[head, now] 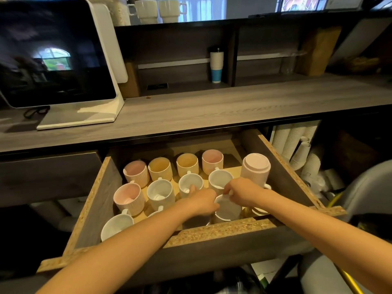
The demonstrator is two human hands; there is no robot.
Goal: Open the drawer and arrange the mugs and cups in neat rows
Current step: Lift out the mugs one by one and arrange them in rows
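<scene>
Ribbed pink, yellow and white mugs (160,172) are standing in rows inside the open drawer (220,230) under the worktop (212,109). Both hands, left (201,201) and right (244,193), are gripping a white mug (228,207) near the front. No writing is showing.

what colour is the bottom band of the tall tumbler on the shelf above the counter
Blue, below a white body and dark lid on the tall tumbler; the head view shows it best.

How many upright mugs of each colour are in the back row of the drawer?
Pink mugs: 2
Yellow mugs: 2
Total: 4
</scene>
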